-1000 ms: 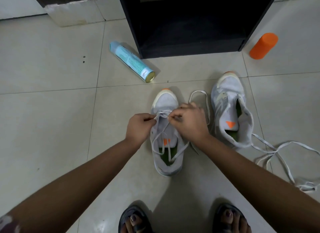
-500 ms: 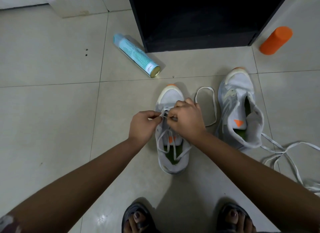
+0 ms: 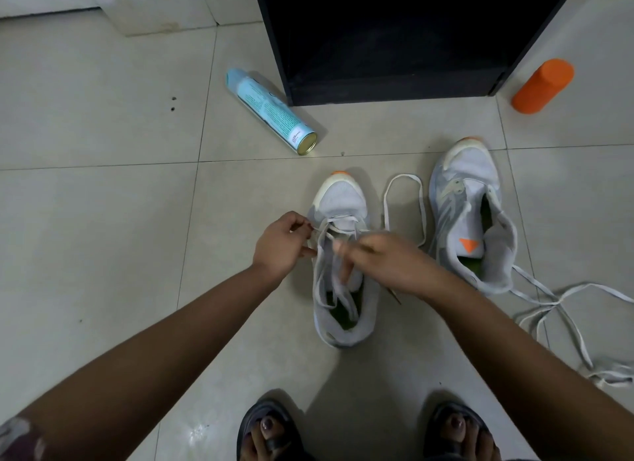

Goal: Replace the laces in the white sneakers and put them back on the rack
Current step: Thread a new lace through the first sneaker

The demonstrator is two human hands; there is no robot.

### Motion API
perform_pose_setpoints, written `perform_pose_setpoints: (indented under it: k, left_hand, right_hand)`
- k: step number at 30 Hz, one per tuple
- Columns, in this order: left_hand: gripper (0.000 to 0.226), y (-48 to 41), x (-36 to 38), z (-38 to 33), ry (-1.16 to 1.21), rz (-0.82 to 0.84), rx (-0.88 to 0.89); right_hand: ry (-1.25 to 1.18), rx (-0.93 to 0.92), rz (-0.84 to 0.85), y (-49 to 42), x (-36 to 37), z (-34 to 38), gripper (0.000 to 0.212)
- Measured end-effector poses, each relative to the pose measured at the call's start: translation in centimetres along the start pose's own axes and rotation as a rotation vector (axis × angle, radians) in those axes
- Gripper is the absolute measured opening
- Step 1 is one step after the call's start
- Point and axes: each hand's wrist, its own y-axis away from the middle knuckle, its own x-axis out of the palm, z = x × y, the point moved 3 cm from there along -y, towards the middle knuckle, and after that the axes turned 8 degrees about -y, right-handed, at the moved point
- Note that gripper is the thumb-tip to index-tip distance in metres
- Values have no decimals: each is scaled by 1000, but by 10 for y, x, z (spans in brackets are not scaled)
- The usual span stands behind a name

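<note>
Two white sneakers with orange toe tips stand on the tiled floor. The left sneaker (image 3: pixel 343 200) is partly laced with a white lace (image 3: pixel 404 200) that loops out to its right. My left hand (image 3: pixel 281 244) pinches one lace strand at the shoe's left eyelets. My right hand (image 3: pixel 380 258) is blurred over the tongue, its fingers curled among the lace strands. The right sneaker (image 3: pixel 470 213) stands unlaced with its tongue open. A loose white lace (image 3: pixel 562 302) lies tangled on the floor to its right.
The black shoe rack (image 3: pixel 394 83) stands open just beyond the sneakers. A light blue spray can (image 3: pixel 271 112) lies on its side to the left of the rack. An orange cylinder (image 3: pixel 542 85) lies at the right. My sandalled feet (image 3: pixel 271 429) are at the bottom.
My hands have drawn apart over the left sneaker. The left hand pulled its strand leftward, and the right hand moved back toward the tongue.
</note>
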Motion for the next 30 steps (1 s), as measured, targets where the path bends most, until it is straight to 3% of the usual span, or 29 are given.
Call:
perform_pose_setpoints:
  k: [1,2,3,5,6,9,13,15,16,17,19,20,22,26,28,30]
  left_hand:
    - [14,0,-1,1,22,2,-13]
    - [16,1,-1,0,40,6,-13]
    - [16,0,-2,0,53,9,-9]
    - [15,1,-2,-5,76,13,-11]
    - [13,2,-2,-7,106,15,-28]
    - [9,0,-9,-9,288,16,-130]
    - [21,-28,-65,28,624,-266,-384]
    - [14,-36,-90,47,442,-402,-436]
    - [7,-38,-91,52,260,-432,-401]
    - [16,-36,-85,50,15,-458,-308]
    - [31,-21,-50,32,-444,-475,90]
    - [28,-8,-27,18,-575,-429,342]
    - [25,10,3,-1,-707,-277,596]
    - [19,-2,-2,0,-761,-293,627]
    - [8,-11,-15,5,-485,-233,425]
    - [6,-26,-43,20,-186,-296,140]
  right_hand:
    - [-162,17,188,11,3,5,46]
    - [-259,4,260,20,5,7,41]
    - [-285,-35,201,21,4,5,34]
    - [-101,-92,-144,18,-3,-10,17]
    - [32,-58,-245,17,-2,-19,23]
    - [143,52,-320,16,17,-44,37]
    - [98,21,-476,15,29,-53,28]
    - [100,11,-484,13,29,-52,27]
    - [101,9,-471,13,29,-52,26]
    - [106,7,-466,12,28,-50,26]
    - [105,1,-464,12,27,-48,26]
    - [100,-2,-468,12,26,-47,26]
    - [88,-9,-480,13,27,-47,25]
    - [62,-23,-503,14,28,-50,24]
    - [41,-20,-506,13,28,-52,23]
    - [13,-14,-518,14,29,-54,21]
